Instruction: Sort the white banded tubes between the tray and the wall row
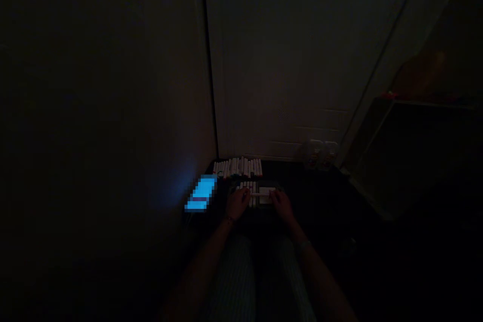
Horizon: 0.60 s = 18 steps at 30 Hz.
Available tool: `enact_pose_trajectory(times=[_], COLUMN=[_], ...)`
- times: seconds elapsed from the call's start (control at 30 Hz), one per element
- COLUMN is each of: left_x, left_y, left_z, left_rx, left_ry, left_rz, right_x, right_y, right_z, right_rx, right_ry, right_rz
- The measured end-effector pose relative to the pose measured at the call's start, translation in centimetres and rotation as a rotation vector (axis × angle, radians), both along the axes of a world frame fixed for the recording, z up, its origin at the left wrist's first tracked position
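In dim light, a white marker (pixel 260 194) lies crosswise between my two hands. My left hand (pixel 237 203) is closed on its left end, and my right hand (pixel 281 203) pinches its right end. Beneath them is a dark case (pixel 274 184) whose left part holds several white markers (pixel 247 184) standing side by side. A pale rectangle (pixel 266 190) shows in the case's right part, partly covered by the held marker and my right hand. Fine finger detail is lost in the dark.
Behind the case a row of white markers (pixel 237 166) lies on the dark table (pixel 324 193). A glowing blue screen (pixel 202 193), pixelated, stands at the left by the wall. Two clear containers (pixel 315 155) are at the back right. My knees are below the table's front edge.
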State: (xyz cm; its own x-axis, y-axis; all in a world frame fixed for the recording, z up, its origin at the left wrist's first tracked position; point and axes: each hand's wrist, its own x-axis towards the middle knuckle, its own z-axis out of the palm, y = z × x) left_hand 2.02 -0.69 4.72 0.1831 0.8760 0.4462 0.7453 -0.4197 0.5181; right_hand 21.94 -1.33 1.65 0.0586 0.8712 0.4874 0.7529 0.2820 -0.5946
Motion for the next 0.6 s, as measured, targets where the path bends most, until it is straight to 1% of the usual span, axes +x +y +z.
enact_pose_trajectory(times=[0.17,0.3,0.47,0.6], left_x=[-0.02,-0.08,-0.11,-0.1], left_y=[0.09,0.25,0.29,0.41], left_z=[-0.19,-0.34,-0.32,-0.59], left_rx=[-0.003,0.018,-0.001,0.028], left_ry=[0.021,0.023,0.031,0.024], left_rz=[0.018,0.009,0.004,-0.003], right_x=[-0.01,0.05,-0.01,0.09], right_y=[0.07,0.22,0.19,0.1], right_z=[0.0,-0.2,-0.14,-0.21], right_rx=[-0.009,0.0,-0.024,-0.004], right_ry=[-0.003,-0.011,0.0,-0.009], right_rz=[0.014,0.008,0.012,0.026])
